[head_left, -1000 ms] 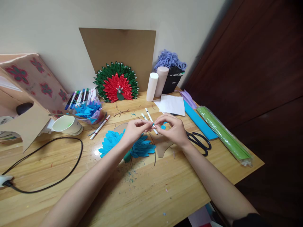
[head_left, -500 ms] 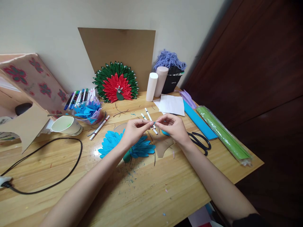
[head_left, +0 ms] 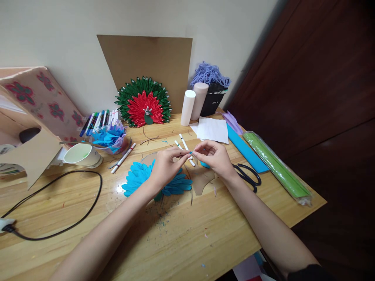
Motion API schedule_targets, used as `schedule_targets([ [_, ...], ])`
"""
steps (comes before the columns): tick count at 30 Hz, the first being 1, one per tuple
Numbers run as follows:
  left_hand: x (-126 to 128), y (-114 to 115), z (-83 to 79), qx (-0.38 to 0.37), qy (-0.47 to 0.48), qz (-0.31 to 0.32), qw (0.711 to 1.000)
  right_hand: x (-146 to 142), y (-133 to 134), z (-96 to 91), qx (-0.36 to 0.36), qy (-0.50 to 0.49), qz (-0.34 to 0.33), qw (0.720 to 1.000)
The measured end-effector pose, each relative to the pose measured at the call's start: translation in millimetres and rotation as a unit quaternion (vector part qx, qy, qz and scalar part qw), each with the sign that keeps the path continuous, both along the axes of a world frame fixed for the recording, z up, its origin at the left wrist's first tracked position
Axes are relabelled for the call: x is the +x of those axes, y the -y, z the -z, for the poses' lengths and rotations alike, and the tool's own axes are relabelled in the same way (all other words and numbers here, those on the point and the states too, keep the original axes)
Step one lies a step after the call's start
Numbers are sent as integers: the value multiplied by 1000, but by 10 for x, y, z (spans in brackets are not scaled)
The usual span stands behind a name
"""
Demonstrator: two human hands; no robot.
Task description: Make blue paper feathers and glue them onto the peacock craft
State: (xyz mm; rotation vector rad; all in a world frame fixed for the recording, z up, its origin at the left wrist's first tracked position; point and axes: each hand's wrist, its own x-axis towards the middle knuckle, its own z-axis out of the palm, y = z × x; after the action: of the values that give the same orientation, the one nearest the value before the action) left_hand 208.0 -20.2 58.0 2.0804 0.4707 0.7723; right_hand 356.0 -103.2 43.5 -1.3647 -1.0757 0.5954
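My left hand (head_left: 165, 164) and my right hand (head_left: 213, 158) meet fingertip to fingertip above the wooden table (head_left: 181, 234). Both pinch a tiny blue piece (head_left: 191, 152) between thumb and forefinger; it is too small to name surely. Under my left hand lies a blue petal fan (head_left: 140, 177) on a brown cardboard cutout (head_left: 202, 179). Two white marker pens (head_left: 184, 143) lie just behind my fingers. Another small blue scrap (head_left: 204, 164) shows beneath my right hand.
Black scissors (head_left: 247, 175) lie right of my right hand, beside a blue paper strip (head_left: 246, 150) and a green roll (head_left: 275, 166). A paper cup (head_left: 82, 155), a bowl of blue petals (head_left: 109, 136), markers (head_left: 99, 119), a black cable (head_left: 58, 230) and a red-green fan (head_left: 143, 103) stand left and behind.
My two hands have drawn a little closer and slightly up, still pinching the small blue piece. Nothing else on the table has moved.
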Motion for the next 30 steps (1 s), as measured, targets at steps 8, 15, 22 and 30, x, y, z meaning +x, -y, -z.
schedule_targets([
  [8, -1, -14, 19, 32, -30, -9, 999, -1, 5, 4, -12, 42, -20, 999],
  [15, -7, 7, 1, 52, -42, -3, 998, -22, 38, -33, -27, 120, -10, 992],
  [22, 19, 11, 16, -22, -65, -19, 997, -33, 23, -20, -56, 98, -11, 994],
  [30, 20, -110, 71, -184, -99, -23, 978, 352, -45, 36, -15, -203, 33, 979],
])
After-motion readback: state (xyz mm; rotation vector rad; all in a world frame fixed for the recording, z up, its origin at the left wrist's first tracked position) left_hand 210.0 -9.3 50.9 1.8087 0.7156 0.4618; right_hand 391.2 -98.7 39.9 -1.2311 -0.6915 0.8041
